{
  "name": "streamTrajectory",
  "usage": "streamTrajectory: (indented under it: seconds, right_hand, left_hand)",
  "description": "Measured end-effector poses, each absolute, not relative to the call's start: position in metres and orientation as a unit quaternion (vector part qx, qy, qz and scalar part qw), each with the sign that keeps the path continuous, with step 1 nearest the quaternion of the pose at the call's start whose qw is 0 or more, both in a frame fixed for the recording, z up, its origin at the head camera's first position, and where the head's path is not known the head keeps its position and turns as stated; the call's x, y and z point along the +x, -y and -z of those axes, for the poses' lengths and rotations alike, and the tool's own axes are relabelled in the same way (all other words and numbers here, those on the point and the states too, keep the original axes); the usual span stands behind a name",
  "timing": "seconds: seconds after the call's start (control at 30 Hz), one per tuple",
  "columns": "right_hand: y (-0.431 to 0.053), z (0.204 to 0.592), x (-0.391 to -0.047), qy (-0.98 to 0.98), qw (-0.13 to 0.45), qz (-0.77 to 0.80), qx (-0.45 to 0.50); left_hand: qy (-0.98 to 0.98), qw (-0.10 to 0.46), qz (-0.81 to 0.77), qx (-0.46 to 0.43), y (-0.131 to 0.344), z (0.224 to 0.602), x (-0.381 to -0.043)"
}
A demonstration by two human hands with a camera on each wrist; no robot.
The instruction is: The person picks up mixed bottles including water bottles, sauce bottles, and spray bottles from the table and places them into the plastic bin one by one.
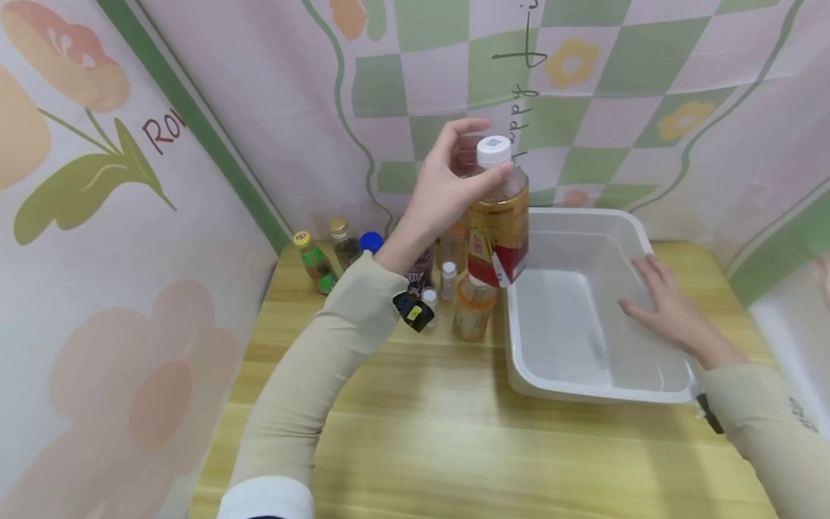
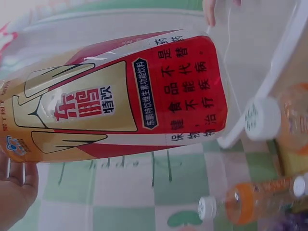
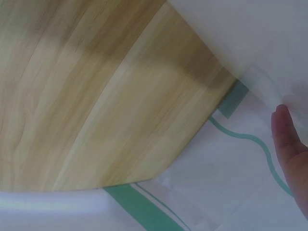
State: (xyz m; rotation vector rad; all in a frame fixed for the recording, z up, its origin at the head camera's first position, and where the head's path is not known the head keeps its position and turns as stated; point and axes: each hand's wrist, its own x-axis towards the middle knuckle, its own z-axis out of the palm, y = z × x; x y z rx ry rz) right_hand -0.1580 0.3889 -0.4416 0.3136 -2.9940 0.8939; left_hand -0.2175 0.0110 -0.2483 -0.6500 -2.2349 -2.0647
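My left hand (image 1: 450, 169) grips a drink bottle (image 1: 499, 238) near its neck, thumb and fingers around it below the white cap. The bottle has a gold and red label and is held upright above the table, beside the left rim of a white plastic bin (image 1: 564, 324). In the left wrist view the label of the bottle (image 2: 96, 101) fills much of the picture. My right hand (image 1: 668, 310) rests with fingers extended on the bin's right side. Part of that hand (image 3: 291, 144) shows at the right edge of the right wrist view.
Several bottles stand left of the bin: a yellow-capped one (image 1: 315, 263), a gold-capped one (image 1: 346, 245), a blue-capped one (image 1: 371, 241), an orange-labelled one (image 1: 473, 313) and small white-capped vials (image 1: 448, 281). Beneath is a wooden table (image 1: 415, 432); a patterned curtain (image 1: 434, 79) hangs behind.
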Motion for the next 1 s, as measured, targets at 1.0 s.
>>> streamTrajectory:
  seconds: [1.0]
  right_hand:
    - [-0.387,0.439,-0.158,0.956,0.004,-0.274,0.1]
  left_hand:
    - [0.741,-0.107,0.644,-0.16,-0.093,0.305,-0.207]
